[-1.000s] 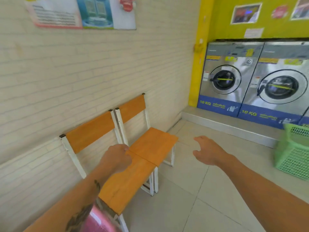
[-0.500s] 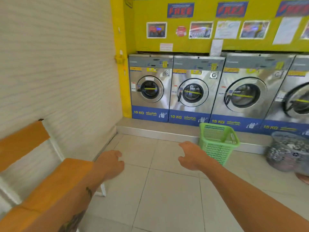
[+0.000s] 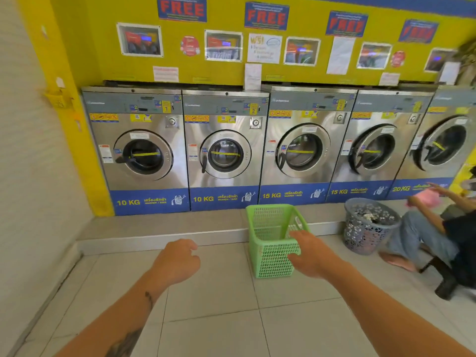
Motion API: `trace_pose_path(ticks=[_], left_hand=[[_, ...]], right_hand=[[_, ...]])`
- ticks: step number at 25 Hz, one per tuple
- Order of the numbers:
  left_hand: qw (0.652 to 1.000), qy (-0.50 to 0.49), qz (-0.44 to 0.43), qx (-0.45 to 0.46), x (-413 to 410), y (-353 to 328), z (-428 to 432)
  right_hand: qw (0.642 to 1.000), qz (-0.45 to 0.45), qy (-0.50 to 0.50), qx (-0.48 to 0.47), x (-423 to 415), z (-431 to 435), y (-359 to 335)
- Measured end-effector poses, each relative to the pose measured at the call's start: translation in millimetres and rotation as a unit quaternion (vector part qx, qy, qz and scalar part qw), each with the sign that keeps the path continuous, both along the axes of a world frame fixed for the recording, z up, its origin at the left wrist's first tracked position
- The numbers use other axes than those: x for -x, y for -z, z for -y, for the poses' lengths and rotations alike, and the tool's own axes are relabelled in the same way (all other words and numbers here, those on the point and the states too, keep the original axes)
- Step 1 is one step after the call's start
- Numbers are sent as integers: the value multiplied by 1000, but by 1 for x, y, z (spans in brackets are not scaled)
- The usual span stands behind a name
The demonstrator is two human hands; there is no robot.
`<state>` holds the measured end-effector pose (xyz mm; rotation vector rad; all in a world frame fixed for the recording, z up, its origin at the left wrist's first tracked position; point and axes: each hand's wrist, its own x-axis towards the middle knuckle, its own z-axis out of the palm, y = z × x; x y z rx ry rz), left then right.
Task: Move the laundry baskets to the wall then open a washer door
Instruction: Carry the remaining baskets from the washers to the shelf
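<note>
1. The green laundry basket (image 3: 270, 261) stood on the floor (image 3: 219, 292) near its far edge. It was just in front of the low step (image 3: 159, 228) under the washers. It looked empty.
2. The right hand (image 3: 313, 256) was at the basket's near right corner. Its grip was open. The fingers were loose and pointed forward, and they held nothing. I could not tell if the fingertips touched the rim.
3. The left hand (image 3: 177, 261) hung over the bare floor, to the left of the basket and apart from it. Its fingers were softly curled, and its grip had nothing in it.
4. The basket lay just ahead of the right hand and a little to its left, so the right hand was the nearer one. The left hand would have to cross a gap first. The basket sat turned a bit, with a corner toward the person. I could not tell which way its long side ran.
5. The white wall (image 3: 31, 176) ran along the left edge of the floor, well apart from the basket. So I think the basket had to go left, across the floor.
6. A round grey basket (image 3: 368, 235) stood further right by the step, beside a seated person (image 3: 438, 235). It had things in it. It was well apart from both hands.
7. The door of the leftmost washer (image 3: 144, 155) looked shut. No basket was by the wall yet, so I think opening a door would come last.
</note>
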<state>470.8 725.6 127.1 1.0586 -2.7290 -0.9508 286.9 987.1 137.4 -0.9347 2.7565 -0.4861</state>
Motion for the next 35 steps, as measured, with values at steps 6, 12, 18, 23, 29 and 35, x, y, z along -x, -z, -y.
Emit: trace_pose_path(ticks=[6, 12, 18, 23, 29, 35], left_hand=[[992, 121, -14, 32, 186, 18, 19], [988, 145, -42, 15, 362, 47, 10], [992, 119, 6, -41, 491, 94, 44], [995, 79, -4, -56, 600, 152, 98], [994, 69, 42, -68, 704, 225, 162], [991, 44, 109, -56, 757, 322, 198]], right_hand=[[992, 28, 118, 16, 134, -13, 28], [990, 54, 134, 6, 318, -17, 60], [994, 51, 94, -12, 477, 27, 65], [993, 73, 80, -47, 584, 86, 110], [980, 140, 105, -92, 689, 146, 196], [978, 146, 132, -66, 761, 189, 294]])
